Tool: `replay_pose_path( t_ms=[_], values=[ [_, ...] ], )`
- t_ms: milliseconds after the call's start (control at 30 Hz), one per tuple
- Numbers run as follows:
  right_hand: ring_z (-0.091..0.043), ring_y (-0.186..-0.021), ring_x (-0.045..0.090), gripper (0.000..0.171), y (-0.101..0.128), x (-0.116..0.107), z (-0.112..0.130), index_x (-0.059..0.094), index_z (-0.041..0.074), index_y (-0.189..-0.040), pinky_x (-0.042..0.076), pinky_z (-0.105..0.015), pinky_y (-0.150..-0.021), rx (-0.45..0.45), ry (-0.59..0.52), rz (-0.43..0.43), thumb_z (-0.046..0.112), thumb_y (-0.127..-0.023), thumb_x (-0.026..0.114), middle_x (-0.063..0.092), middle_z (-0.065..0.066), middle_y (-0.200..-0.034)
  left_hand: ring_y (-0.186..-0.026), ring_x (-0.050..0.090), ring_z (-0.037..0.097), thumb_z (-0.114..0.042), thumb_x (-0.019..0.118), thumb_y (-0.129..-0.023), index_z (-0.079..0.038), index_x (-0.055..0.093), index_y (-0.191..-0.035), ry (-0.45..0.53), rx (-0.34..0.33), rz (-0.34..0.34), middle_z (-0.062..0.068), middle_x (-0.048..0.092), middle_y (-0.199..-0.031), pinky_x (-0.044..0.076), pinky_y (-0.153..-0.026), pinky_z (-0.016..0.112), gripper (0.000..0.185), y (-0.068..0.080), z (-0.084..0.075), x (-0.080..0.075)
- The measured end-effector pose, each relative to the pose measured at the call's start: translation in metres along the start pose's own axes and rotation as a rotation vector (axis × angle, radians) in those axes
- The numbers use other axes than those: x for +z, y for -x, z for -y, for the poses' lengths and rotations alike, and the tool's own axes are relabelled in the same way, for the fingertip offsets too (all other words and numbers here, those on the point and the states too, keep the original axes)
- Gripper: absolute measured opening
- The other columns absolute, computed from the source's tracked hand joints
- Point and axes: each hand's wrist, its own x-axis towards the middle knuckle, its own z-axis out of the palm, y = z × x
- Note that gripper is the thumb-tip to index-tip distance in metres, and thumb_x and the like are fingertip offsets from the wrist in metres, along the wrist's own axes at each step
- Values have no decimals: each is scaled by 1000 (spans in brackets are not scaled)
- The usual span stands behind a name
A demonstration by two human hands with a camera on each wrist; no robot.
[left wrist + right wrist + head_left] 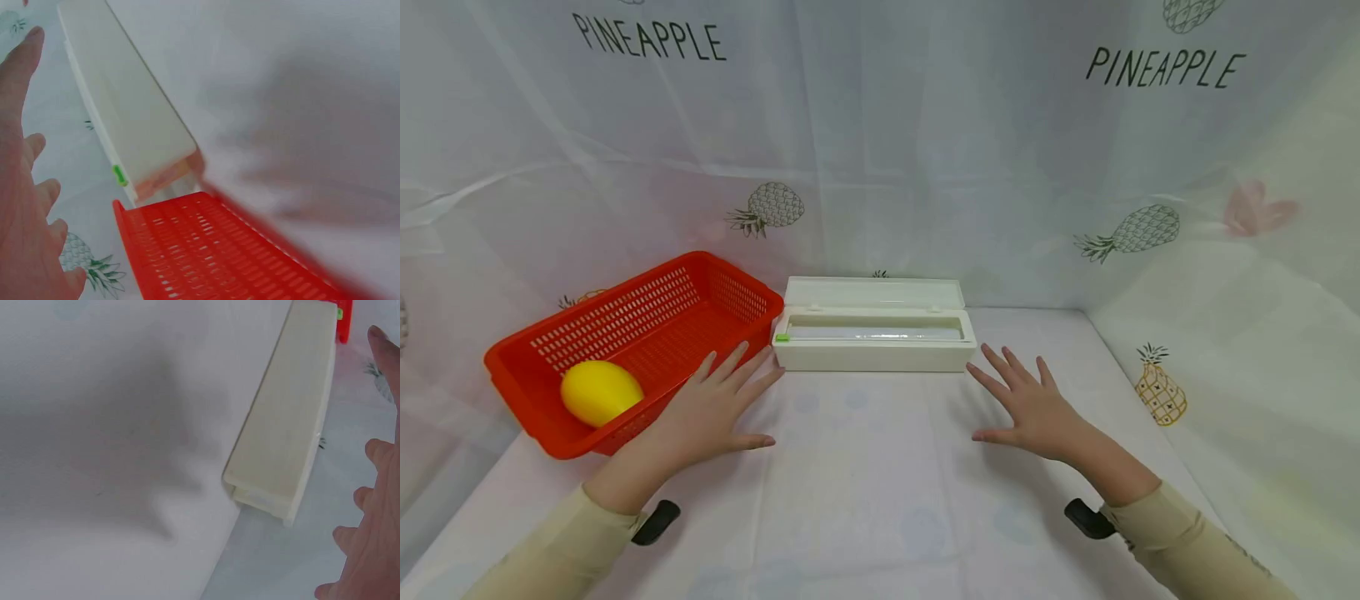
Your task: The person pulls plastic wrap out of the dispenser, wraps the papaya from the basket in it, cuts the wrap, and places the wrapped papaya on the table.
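A long white box [874, 358] stands at the back middle of the table with its lid [874, 292] raised. Inside the box's opening lies a pale roll [874, 333], and a small green tab [782, 337] sits at the left end. My left hand [711, 417] is spread with straight fingers, overlapping the front edge of the red basket [647, 275] in the head view and holding nothing. Fingers apart, my right hand [1033, 412] hovers in front of the box's right end, also holding nothing. A yellow oval object [600, 393] rests in the basket's left part.
White cloth printed with pineapples [775, 205] hangs behind the table and along the right side. The white tabletop [865, 492] spreads between the two arms. A black wrist device [657, 523] shows at the left cuff, and another [1088, 518] at the right.
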Motion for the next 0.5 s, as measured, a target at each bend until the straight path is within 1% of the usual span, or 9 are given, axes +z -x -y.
replay_pose_path(
  t_ms=[133, 167, 267, 333, 400, 500],
  values=[
    [-38, -144, 16, 97, -7, -7, -1, 22, 22, -156, 9, -69, -108, -13, -109, -13, 68, -81, 63, 12, -9, -162, -143, 15, 42, -64, 77, -68, -17, 34, -153, -12, 31, -40, 16, 23, -158, 18, -109, 66, 106, -13, 2, -6],
    [-37, -144, 18, 97, -10, -9, -2, 23, 21, -156, 11, -68, -108, -20, -141, -21, 66, -82, 65, 14, -10, -161, -144, 15, 42, -63, 78, -68, -17, 33, -153, -14, 34, -43, 16, 22, -159, 18, -109, 65, 106, -17, 2, -8],
    [-36, -141, 25, 93, -20, -15, -4, 28, 17, -154, 19, -64, -109, -31, -230, -38, 58, -82, 70, 22, -10, -159, -143, 18, 43, -57, 82, -67, -15, 34, -152, 24, 36, -64, 18, 18, -159, 22, -109, 64, 106, -28, 3, -12],
    [-36, -140, 29, 89, -27, -18, -5, 32, 15, -152, 24, -62, -108, -18, -296, -36, 54, -83, 71, 28, -11, -156, -141, 23, 44, -52, 84, -68, -13, 35, -152, 67, 35, -76, 20, 18, -159, 28, -107, 62, 105, -36, 4, -14],
    [-36, -138, 32, 84, -34, -22, -5, 37, 14, -150, 28, -60, -107, 8, -367, -22, 50, -84, 72, 34, -11, -153, -138, 28, 45, -44, 87, -68, -12, 35, -151, 138, 24, -87, 22, 19, -158, 34, -105, 59, 103, -44, 4, -16],
    [-34, -137, 34, 77, -44, -26, -5, 42, 14, -147, 31, -59, -106, 46, -470, 8, 47, -85, 72, 39, -11, -149, -133, 33, 45, -34, 90, -68, -12, 35, -151, 246, -2, -94, 24, 23, -154, 39, -102, 57, 102, -56, 4, -17]
  ],
)
